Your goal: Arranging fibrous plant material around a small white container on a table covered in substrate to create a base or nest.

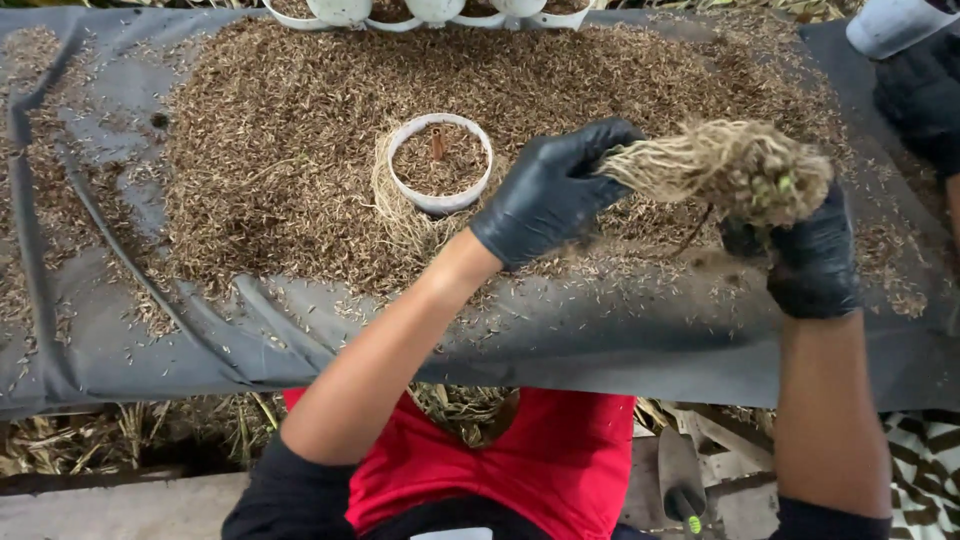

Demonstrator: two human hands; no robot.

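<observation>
Both hands wear black gloves and hold a root clump (735, 170) up above the tabletop (560, 335), which is covered by a dark grey sheet (300, 340) spread thick with brown husks (270, 160). The left hand (550, 195) has its fingers (600, 140) curled shut around the pale, stringy end of the clump, pinching the roots at the left. The right hand (810, 255) sits under and behind the bushier end, fingers closed on it from below; how tightly they grip is hidden by the clump itself. The clump lies roughly level between the two hands, its right end thicker, with a few small green bits showing among the tan fibres. On the husks, well left of the hands, a small white pot (440, 165) stands upright, filled with husks and with a short brown stub at its middle; a loose tangle of pale roots (400, 215) curls around its left and lower side, touching it. More white pots (400, 12) line the far edge of the sheet, only partly in view. The person wears a red apron (540, 470) over dark sleeves. Below the tabletop lie dry straw (120, 435) and a trowel (682, 480) with a dark blade.
</observation>
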